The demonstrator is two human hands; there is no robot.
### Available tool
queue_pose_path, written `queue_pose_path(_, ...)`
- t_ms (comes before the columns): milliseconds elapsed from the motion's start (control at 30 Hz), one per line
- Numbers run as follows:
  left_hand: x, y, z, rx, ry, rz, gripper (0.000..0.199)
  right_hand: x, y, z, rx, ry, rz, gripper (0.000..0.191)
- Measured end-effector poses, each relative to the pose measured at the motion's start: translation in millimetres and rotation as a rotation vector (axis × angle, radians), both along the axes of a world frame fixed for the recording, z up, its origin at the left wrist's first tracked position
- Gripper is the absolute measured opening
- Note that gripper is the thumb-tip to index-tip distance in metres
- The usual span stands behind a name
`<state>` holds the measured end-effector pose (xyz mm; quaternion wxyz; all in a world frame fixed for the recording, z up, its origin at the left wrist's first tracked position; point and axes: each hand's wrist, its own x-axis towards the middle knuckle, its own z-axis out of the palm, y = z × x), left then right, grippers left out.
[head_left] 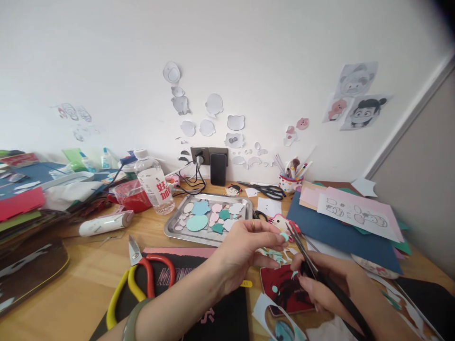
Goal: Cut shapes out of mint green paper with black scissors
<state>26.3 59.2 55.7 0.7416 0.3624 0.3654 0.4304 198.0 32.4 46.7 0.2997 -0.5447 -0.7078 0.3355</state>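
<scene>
My left hand pinches a small mint-green paper piece between thumb and fingers. Close to its right, my right hand grips a pair of black-handled scissors, their blades pointing up beside the paper. Whether the blades touch the paper, I cannot tell. Below the hands, pale green paper scraps and a dark red card lie on the table. Beyond my left hand stands a metal tray with several cut paper shapes in blue, green, pink and white.
Red-and-yellow-handled shears lie on a black mat at front left. A water bottle stands behind them. A phone leans on the wall. Black scissors and a pen cup are at the back. Blue sheets are stacked right.
</scene>
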Motion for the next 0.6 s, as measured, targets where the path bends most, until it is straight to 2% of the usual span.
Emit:
queue_pose_path(67, 0.1, -0.8, 0.4, 0.003, -0.004, -0.006, 0.014, 2.6, 0.7, 1.6, -0.078, -0.048, 0.135, 0.011)
queue_pose_path(133, 0.5, -2.1, 0.9, 0.002, -0.002, -0.004, 0.016, 3.9, 0.1, 3.9, -0.107, -0.080, 0.190, 0.011)
queue_pose_path(367, 1.2, -3.6, 0.5, 0.006, 0.000, -0.020, 0.016, 2.3, -2.7, 10.4, -0.024, -0.169, 0.133, 0.012)
queue_pose_path(600, 0.9, -2.9, 2.0, 0.003, 0.000, -0.013, 0.018, 2.4, -3.0, -0.5, 0.011, -0.125, 0.096, 0.011)
